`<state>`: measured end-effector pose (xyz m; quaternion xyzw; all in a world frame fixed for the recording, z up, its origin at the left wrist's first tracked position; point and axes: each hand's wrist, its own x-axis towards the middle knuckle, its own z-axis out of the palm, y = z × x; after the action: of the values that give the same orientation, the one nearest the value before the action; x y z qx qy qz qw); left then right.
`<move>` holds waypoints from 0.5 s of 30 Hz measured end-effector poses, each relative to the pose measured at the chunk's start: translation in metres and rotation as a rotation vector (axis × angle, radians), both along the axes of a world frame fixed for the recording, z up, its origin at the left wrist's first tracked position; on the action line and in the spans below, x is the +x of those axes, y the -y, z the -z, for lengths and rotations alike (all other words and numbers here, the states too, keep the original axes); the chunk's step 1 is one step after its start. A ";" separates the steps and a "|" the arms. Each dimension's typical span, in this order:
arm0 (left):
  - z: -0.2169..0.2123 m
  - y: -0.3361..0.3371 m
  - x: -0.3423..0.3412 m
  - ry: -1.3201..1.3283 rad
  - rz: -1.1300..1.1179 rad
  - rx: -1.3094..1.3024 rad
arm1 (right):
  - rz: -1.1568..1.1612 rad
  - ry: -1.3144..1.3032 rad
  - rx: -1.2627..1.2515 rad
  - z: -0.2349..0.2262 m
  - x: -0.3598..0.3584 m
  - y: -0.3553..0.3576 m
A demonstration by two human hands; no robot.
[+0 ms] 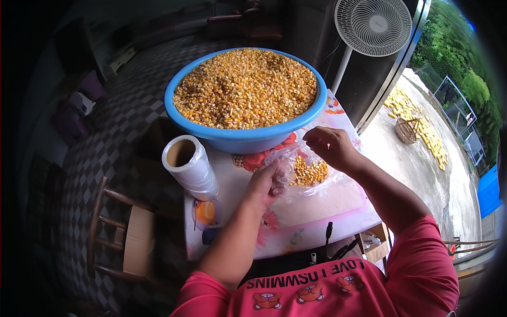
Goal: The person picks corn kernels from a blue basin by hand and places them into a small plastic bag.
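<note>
A clear plastic bag (pixel 288 164) with a small heap of yellow corn kernels (pixel 310 172) in it lies on the flowered tabletop (pixel 317 208). My left hand (pixel 265 185) is closed on the gathered left side of this bag. Just above its right side is my right hand (pixel 331 148), palm turned in and fingers curled together; what they hold, if anything, is hidden. Beyond both hands stands a large blue basin (pixel 248 134), heaped with loose corn kernels (pixel 245 87).
A roll of clear plastic bags (pixel 193 171) stands on the table's left side, beside a round orange-patterned item (pixel 206 212). A white fan (pixel 374 26) rises behind the basin at right. Left is a wooden chair (pixel 108 232). Outside, corn cobs (pixel 430 142) and a wicker basket (pixel 406 130) lie on concrete.
</note>
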<state>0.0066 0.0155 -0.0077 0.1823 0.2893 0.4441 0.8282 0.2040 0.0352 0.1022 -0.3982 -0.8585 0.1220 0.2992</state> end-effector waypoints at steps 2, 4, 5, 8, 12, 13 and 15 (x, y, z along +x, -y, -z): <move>-0.006 0.005 0.002 -0.017 -0.007 0.029 | -0.022 -0.122 0.036 -0.018 -0.017 -0.001; -0.009 0.005 0.006 -0.062 -0.032 0.030 | -0.082 -0.151 0.125 -0.028 -0.031 -0.017; -0.009 0.004 0.007 -0.076 -0.026 0.013 | -0.082 -0.100 0.151 -0.031 -0.039 -0.027; -0.008 0.000 0.001 -0.063 0.005 0.014 | -0.106 -0.028 0.095 -0.043 -0.070 -0.054; -0.016 0.001 0.004 -0.076 0.001 0.005 | -0.232 0.111 0.134 -0.037 -0.107 -0.078; -0.022 0.002 0.005 -0.079 0.006 -0.016 | -0.308 0.136 0.249 -0.033 -0.116 -0.087; -0.019 0.001 0.001 -0.081 -0.002 -0.043 | -0.273 0.234 0.203 -0.043 -0.133 -0.079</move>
<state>0.0078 0.0141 0.0117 0.1820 0.3323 0.4310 0.8190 0.0709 0.1141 0.1452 -0.2573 -0.9413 0.0274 0.2168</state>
